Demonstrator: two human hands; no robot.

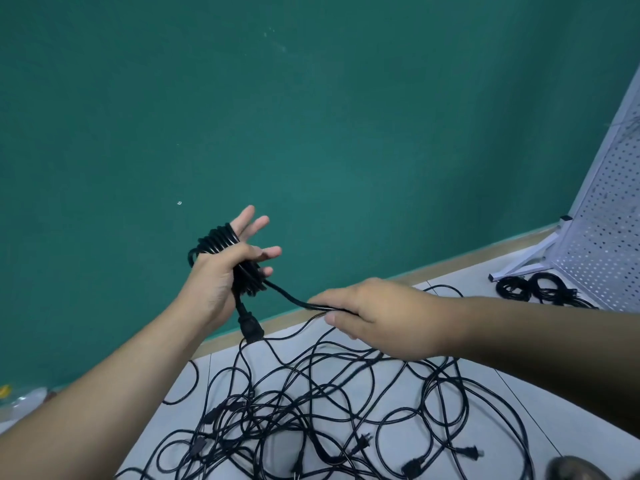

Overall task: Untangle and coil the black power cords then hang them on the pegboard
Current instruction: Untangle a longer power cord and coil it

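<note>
- The left hand (225, 268) is raised in front of the green wall (311, 116). Its fingers are straight and spread, and its thumb is clamped across a coil (216, 239) of black power cord wound around the palm and fingers.
- A black connector (250, 327) hangs from the underside of that coil, just below the left wrist.
- One free strand (291, 299) runs from the coil down and to the right into the right hand (381, 317). That hand is seen from the back and pinches the strand between thumb and curled fingers.
- Below both hands, a loose tangle (329, 403) of black cords lies spread over the white tiled floor (519, 393). Several plugs show among the loops, one a pronged plug (467, 452) near the lower right.
- The white pegboard (602, 220) stands on its frame at the far right, well apart from the hands.
- Two finished bundles (540, 289) of black cord lie on the floor at its foot.
- Any lettering on the plugs is too small to read.
</note>
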